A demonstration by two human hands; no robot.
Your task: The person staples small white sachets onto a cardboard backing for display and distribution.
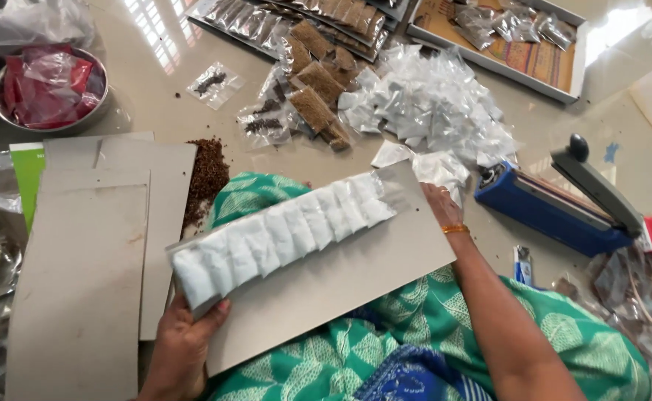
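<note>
The left hand (185, 338) is gripping the card's (341, 289) near corner beside the sachet row (281, 234); the right hand (442, 204) is clasping its far edge.

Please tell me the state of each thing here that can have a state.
Grey card: held tilted over the lap.
White packets: in one overlapping row on the card.
Left hand: grips the card's near end.
Right hand: at the far end.
Blue heat sealer: arm raised, open.

We see a grey cardboard sheet (341, 275) lying tilted across a lap, long axis running lower-left to upper-right. A row of overlapping small white sachets (281, 234) lines its upper edge, shingled end to end.
</note>
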